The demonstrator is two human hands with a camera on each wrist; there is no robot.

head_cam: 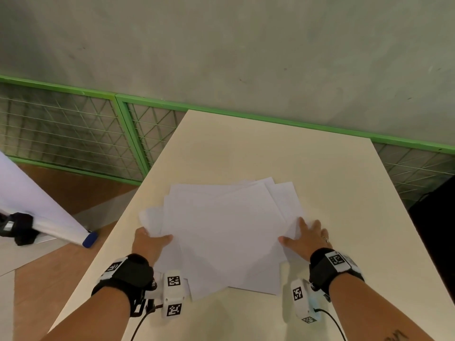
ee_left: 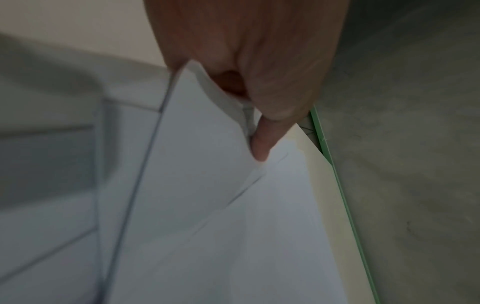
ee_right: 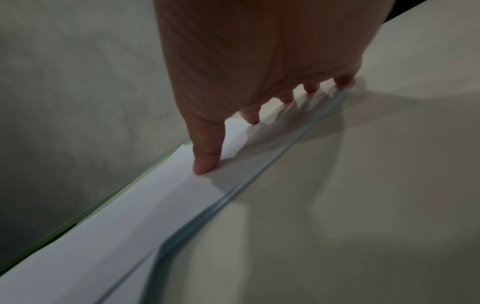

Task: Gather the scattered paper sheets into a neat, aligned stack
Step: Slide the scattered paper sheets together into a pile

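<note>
The left hand [head_cam: 149, 243] pinches the left edge of the paper sheets [head_cam: 226, 232], thumb on top and fingers curled beneath; in the left wrist view the thumb [ee_left: 262, 142] presses a lifted, slightly bowed corner of a sheet. The right hand [head_cam: 306, 238] lies flat on the pile's right edge, fingers straight and spread, holding nothing; the right wrist view shows its fingertips [ee_right: 206, 166] pressing down on the top sheet.

The sheets are plain white, thin and matte, rectangular, overlapping in a loose fan with corners jutting out at differing angles, not yet squared. The pile lies on the near half of the table [head_cam: 270, 148], a smooth cream board with straight edges. No writing shows on the paper.

Both wrists carry black straps holding white camera housings [head_cam: 173, 292] printed with black-and-white square code markers. A ring [head_cam: 325, 239] sits on a right-hand finger. A dark mark on the right forearm may be lettering, but it is cut off by the frame.

Beyond the table's far edge runs a green metal frame with wire mesh [head_cam: 73, 134] against a rough grey wall.
</note>
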